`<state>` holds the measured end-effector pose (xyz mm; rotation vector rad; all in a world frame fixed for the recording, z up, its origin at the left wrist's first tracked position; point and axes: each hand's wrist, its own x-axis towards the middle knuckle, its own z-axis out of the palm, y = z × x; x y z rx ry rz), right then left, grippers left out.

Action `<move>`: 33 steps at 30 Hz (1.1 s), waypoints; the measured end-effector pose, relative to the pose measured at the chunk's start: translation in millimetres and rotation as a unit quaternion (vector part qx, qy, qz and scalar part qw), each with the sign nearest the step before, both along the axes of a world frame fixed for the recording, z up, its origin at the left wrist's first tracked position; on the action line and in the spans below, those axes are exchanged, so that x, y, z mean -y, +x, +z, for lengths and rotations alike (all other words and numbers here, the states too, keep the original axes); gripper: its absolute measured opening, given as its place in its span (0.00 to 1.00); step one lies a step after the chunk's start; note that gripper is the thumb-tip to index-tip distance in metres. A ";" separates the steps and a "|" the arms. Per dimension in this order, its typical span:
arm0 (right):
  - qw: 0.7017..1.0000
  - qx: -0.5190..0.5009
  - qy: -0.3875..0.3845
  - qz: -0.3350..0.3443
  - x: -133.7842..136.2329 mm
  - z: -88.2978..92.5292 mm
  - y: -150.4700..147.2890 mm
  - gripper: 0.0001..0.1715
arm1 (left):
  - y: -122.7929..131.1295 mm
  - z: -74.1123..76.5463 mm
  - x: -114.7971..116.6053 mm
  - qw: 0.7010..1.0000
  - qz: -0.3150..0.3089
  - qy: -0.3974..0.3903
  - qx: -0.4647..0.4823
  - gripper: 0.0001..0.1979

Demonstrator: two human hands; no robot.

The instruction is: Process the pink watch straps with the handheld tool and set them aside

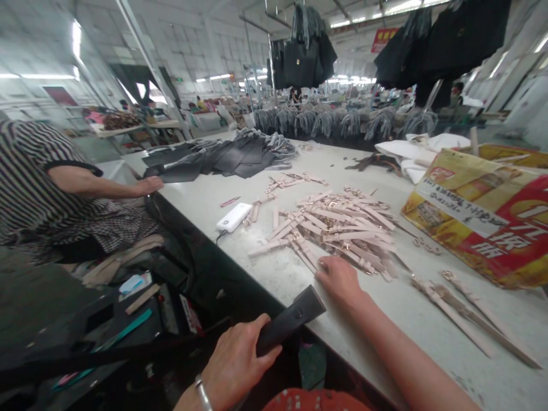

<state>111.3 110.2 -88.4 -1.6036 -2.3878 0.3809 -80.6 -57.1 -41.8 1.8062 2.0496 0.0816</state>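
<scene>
Firstly, a tool [291, 321], dark, smooth and blunt-ended, is gripped in the left hand [237, 355], aimed across the edge of the table [201, 200]; a silvery bangle [202, 394] is worn at the wrist. Straps [338, 220], pale, flat, narrow, fitted with shiny buckles, are heaped on the table beside the right hand [340, 279]. That hand is lowered, fingers curled; whether a strap is pinched cannot be told. Further out, a white, rounded device [234, 217], a glossy printed carton [475, 217] and piled black panels [240, 155] are set.
</scene>
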 end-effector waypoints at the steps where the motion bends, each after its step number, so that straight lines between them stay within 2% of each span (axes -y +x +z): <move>1: 1.000 0.006 -0.006 -0.007 -3.7 0.8 -4.6 0.11 | -1.5 -0.6 1.8 1.000 0.003 -0.001 0.001 0.11; 3: 1.000 0.011 -0.012 -0.017 -6.5 0.8 -3.5 0.10 | -3.6 -1.0 3.7 1.000 0.009 -0.008 0.003 0.11; 6: 0.999 0.018 -0.024 -0.015 3.2 0.4 20.9 0.12 | -4.7 1.3 2.2 1.000 0.010 -0.017 0.006 0.10; 13: 0.998 0.020 -0.063 0.012 70.5 2.4 134.2 0.15 | 2.1 9.6 -9.1 0.999 -0.032 -0.042 0.004 0.11; 16: 0.999 0.010 -0.053 0.004 94.4 2.0 164.3 0.15 | 8.9 10.9 -16.2 0.997 -0.057 -0.060 -0.009 0.11; 18: 0.999 -0.019 -0.023 -0.013 101.1 0.2 166.1 0.17 | 14.1 11.8 -21.3 0.994 -0.085 -0.065 -0.016 0.10; 21: 0.995 -0.095 0.003 -0.006 98.4 -4.1 147.7 0.18 | 22.2 14.4 -27.8 0.989 -0.129 -0.061 -0.032 0.12; 26: 0.981 -0.186 -0.028 0.050 87.1 -13.3 117.1 0.09 | 33.5 21.9 -32.9 0.983 -0.163 -0.067 -0.055 0.11; 33: 0.970 -0.234 -0.027 0.059 87.2 -22.8 120.0 0.09 | 42.7 29.4 -44.4 0.969 -0.204 -0.083 -0.110 0.12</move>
